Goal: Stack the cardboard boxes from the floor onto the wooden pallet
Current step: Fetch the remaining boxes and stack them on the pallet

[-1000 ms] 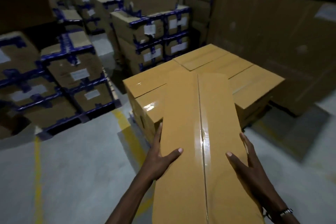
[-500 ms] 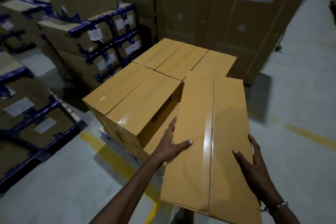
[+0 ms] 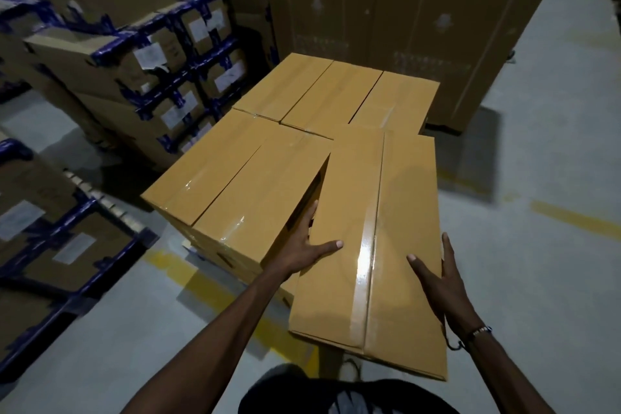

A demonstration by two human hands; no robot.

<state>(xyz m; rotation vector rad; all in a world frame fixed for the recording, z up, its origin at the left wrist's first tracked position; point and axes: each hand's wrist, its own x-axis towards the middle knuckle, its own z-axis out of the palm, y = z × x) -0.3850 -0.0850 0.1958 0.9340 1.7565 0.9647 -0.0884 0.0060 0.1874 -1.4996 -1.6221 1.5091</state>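
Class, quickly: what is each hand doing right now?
Left hand: holds the carried box by its left side, thumb on top.
Right hand: holds the same box by its right side.

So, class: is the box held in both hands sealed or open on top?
Sealed: the held box has its flaps closed, with clear tape along the centre seam.
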